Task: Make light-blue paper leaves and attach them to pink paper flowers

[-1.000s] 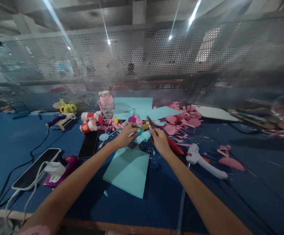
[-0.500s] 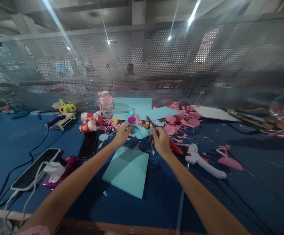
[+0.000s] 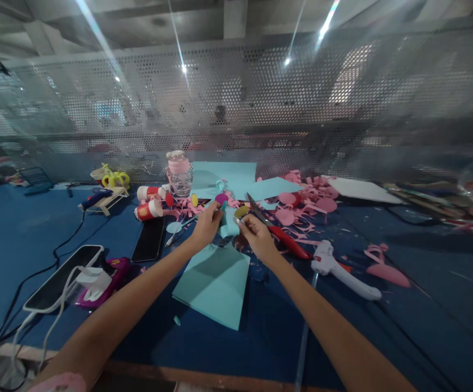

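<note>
My left hand [image 3: 208, 224] is closed in a pinch on a light-blue paper strip [image 3: 230, 224], which hangs curved between my hands. My right hand [image 3: 256, 235] has thumb and index finger pressed together at the strip's right side. Just behind the right fingers lies a pair of scissors with red handles [image 3: 289, 243], dark blades pointing away. Below my hands rests a folded light-blue sheet [image 3: 215, 288]. A purple disc [image 3: 221, 198] and an olive-yellow disc [image 3: 241, 211] lie close behind the strip.
Pink paper scraps [image 3: 313, 190] and a light-blue sheet [image 3: 223, 173] are at the back. To the right lies a white glue gun [image 3: 342, 272]. On the left are a black phone [image 3: 148, 239], a charging phone [image 3: 62, 280], red-and-white paper cups [image 3: 148, 209] and a pink-lidded bottle [image 3: 179, 177].
My right hand has moved left, from over the scissors to the strip's edge. The strip now hangs narrower and more upright between my hands. The scissors lie where they were.
</note>
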`<state>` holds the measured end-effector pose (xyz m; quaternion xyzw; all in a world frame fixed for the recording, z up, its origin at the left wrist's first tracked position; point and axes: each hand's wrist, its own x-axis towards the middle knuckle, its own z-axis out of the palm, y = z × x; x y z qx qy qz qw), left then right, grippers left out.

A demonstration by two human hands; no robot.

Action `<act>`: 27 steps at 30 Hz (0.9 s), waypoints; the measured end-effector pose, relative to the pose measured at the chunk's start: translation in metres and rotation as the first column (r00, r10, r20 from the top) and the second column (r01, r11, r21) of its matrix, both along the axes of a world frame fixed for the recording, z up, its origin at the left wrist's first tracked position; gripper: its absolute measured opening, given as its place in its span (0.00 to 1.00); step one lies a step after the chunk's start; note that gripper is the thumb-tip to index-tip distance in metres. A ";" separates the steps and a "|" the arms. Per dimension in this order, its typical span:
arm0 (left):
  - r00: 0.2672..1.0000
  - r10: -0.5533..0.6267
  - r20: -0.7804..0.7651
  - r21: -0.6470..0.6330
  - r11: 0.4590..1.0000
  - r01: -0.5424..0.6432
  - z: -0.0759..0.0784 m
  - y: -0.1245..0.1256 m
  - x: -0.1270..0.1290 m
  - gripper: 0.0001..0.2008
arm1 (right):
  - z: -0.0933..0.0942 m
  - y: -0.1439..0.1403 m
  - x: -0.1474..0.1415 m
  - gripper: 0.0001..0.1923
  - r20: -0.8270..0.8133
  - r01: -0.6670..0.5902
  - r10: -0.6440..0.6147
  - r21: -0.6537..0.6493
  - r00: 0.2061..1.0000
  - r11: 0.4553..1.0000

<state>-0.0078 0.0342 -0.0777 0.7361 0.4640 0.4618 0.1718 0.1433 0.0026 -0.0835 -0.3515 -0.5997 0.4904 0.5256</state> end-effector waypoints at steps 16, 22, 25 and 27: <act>0.973 0.225 -0.058 0.086 0.972 -0.219 0.006 0.002 -0.011 0.04 | -0.011 0.005 -0.001 0.16 -0.007 0.241 -0.241 -0.023 0.971 0.970; 0.967 0.198 0.160 0.100 0.971 -0.216 0.007 0.004 -0.014 0.06 | -0.006 -0.002 -0.009 0.18 0.004 0.136 -0.137 -0.082 0.991 0.987; 0.965 0.141 0.223 0.076 0.984 -0.161 0.009 0.002 -0.012 0.06 | -0.010 -0.006 -0.013 0.18 0.057 0.121 -0.120 -0.027 0.991 0.992; 0.958 0.134 0.252 0.060 0.986 -0.154 0.011 0.002 -0.011 0.06 | -0.014 -0.008 -0.014 0.16 0.105 0.145 -0.149 0.042 0.983 0.989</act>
